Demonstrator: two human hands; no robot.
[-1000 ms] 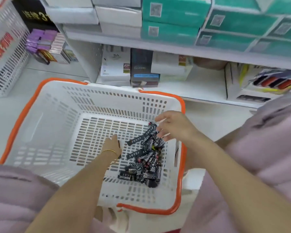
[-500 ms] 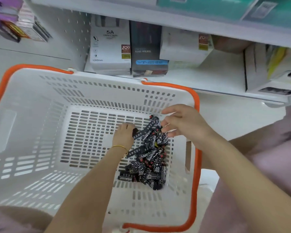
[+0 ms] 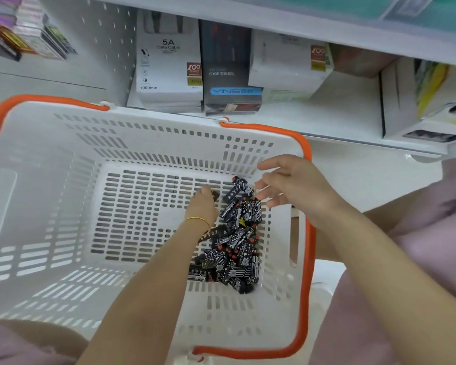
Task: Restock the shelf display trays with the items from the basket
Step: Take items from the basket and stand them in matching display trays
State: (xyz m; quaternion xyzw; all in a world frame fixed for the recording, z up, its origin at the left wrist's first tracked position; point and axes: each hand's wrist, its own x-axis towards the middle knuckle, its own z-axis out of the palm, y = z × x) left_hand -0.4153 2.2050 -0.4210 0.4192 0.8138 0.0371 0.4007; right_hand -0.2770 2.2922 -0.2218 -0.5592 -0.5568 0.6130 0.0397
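Fingers (image 3: 271, 163), right hand (image 3: 300, 185): spread, empty, over packets (image 3: 234, 243) heaped at 3 o'clock in basket (image 3: 308, 233); left hand (image 3: 202, 206): curled at pile's 11 o'clock, grasp unclear. Step, likely: picking stock. Next: secure handful, lift out.

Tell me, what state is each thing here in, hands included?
White slotted plastic basket, upright, packets inside.
Orange basket handles, folded down along the rim.
Small black patterned packets, heaped loose at the basket's right side.
Left hand, down at the heap's edge, fingers curled; grip unclear.
Right hand, open, fingers spread above the heap, holding nothing.
White 5A data cable box, upright on the shelf.
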